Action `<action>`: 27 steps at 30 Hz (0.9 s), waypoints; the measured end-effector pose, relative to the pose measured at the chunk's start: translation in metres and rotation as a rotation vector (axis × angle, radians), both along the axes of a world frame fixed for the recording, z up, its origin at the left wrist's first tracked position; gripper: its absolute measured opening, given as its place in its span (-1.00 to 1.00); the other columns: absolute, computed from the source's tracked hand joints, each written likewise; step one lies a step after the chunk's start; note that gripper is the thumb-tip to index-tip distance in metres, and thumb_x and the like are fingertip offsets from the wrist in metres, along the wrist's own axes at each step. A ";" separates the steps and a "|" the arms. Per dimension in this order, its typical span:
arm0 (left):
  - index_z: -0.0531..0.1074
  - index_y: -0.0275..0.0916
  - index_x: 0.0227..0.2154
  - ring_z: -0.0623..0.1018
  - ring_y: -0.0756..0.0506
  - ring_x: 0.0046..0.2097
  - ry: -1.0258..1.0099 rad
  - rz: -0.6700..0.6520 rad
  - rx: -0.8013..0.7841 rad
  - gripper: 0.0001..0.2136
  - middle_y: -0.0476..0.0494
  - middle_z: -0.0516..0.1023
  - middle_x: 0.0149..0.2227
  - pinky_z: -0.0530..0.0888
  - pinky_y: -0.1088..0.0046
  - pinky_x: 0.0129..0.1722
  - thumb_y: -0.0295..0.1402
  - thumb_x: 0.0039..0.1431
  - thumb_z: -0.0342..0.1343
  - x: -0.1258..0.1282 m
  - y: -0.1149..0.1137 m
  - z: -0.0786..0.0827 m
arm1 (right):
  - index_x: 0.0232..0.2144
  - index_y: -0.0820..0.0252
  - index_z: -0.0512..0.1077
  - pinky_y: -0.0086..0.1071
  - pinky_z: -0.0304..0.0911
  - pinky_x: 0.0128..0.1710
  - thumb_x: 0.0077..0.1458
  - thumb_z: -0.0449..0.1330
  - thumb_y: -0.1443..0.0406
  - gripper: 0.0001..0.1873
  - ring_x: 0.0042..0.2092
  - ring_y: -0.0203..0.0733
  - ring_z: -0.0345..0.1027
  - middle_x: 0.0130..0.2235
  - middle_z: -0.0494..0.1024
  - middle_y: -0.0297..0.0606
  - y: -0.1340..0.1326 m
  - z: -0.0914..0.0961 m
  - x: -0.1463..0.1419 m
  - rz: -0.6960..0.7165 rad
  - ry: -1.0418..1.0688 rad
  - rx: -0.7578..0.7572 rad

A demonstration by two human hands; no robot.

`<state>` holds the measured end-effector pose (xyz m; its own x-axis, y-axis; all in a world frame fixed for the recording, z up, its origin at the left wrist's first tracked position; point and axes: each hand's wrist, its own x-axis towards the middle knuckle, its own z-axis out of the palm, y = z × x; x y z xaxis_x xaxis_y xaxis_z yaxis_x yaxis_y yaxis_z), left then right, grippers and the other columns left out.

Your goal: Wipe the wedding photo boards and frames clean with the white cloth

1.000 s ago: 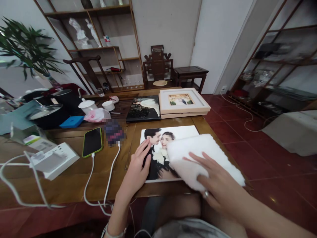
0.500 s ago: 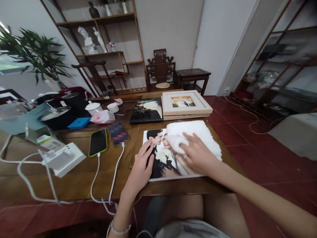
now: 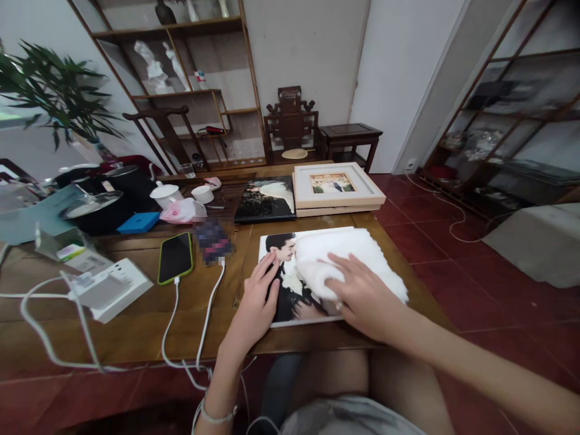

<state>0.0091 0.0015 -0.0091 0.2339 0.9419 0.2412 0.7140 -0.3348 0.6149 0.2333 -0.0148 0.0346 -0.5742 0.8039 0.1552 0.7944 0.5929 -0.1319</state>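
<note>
A large photo print [image 3: 285, 290] of a couple lies flat near the table's front edge. My left hand [image 3: 257, 296] rests on its left side, fingers stretched out and lying flat. A fluffy white cloth [image 3: 357, 254] covers the upper right of the picture, hiding one of the two faces. My right hand [image 3: 362, 296] grips a bunched part of that cloth and presses it on the print. Behind the print lie a dark photo panel [image 3: 265, 200] and a pale wooden picture frame [image 3: 338, 188] stacked on another.
To the left on the wooden table [image 3: 190, 329] are a phone [image 3: 176, 258] on a white cable, a white charger box [image 3: 120, 290], a blue box [image 3: 138, 222], a lidded pan [image 3: 97, 208] and white cups [image 3: 202, 194]. Red floor tiles [image 3: 426, 241] show at right.
The right hand and cloth have shifted slightly down and left over the print, now covering the second face. The left hand stays in place on the print. The view has shifted a little.
</note>
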 end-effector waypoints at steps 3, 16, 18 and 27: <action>0.16 -0.19 0.18 0.09 -0.13 0.30 -0.007 0.005 -0.022 -0.59 -0.20 0.13 0.28 0.06 0.09 0.23 -0.37 0.29 -0.19 0.001 0.000 0.001 | -0.12 0.28 0.43 0.04 -0.05 0.14 0.01 0.06 0.42 -0.66 0.21 0.13 0.03 0.05 0.41 0.05 0.044 0.004 -0.012 -0.016 -0.067 0.020; 0.12 -0.16 0.20 0.10 -0.10 0.30 -0.050 0.020 -0.043 -0.58 -0.15 0.10 0.29 0.04 0.11 0.25 -0.38 0.30 -0.23 0.001 -0.003 0.005 | -0.30 0.18 0.53 0.26 -0.24 0.16 0.00 0.17 0.32 -0.81 0.27 0.29 -0.17 0.25 0.13 -0.01 -0.031 -0.005 -0.026 0.161 -0.003 -0.114; 0.14 -0.17 0.19 0.09 -0.10 0.30 -0.042 0.019 -0.052 -0.59 -0.16 0.11 0.29 0.03 0.10 0.25 -0.39 0.30 -0.23 0.001 -0.003 0.005 | -0.40 0.15 0.53 0.25 -0.23 0.17 -0.06 0.19 0.33 -0.86 0.27 0.25 -0.18 0.26 0.12 -0.08 -0.053 -0.003 -0.016 0.215 0.043 -0.170; 0.14 -0.13 0.18 0.09 -0.11 0.30 -0.064 0.013 -0.039 -0.60 -0.16 0.13 0.28 0.03 0.09 0.25 -0.38 0.30 -0.21 0.002 -0.002 0.004 | -0.45 0.23 0.44 0.08 -0.03 0.18 -0.16 0.03 0.51 -0.76 0.23 0.09 0.01 0.14 0.32 0.05 -0.028 -0.019 0.042 -0.071 0.087 0.144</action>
<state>0.0112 -0.0008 -0.0054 0.2072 0.9536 0.2182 0.6766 -0.3008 0.6721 0.2755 -0.0427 0.0154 -0.4965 0.8077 0.3181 0.8240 0.5538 -0.1201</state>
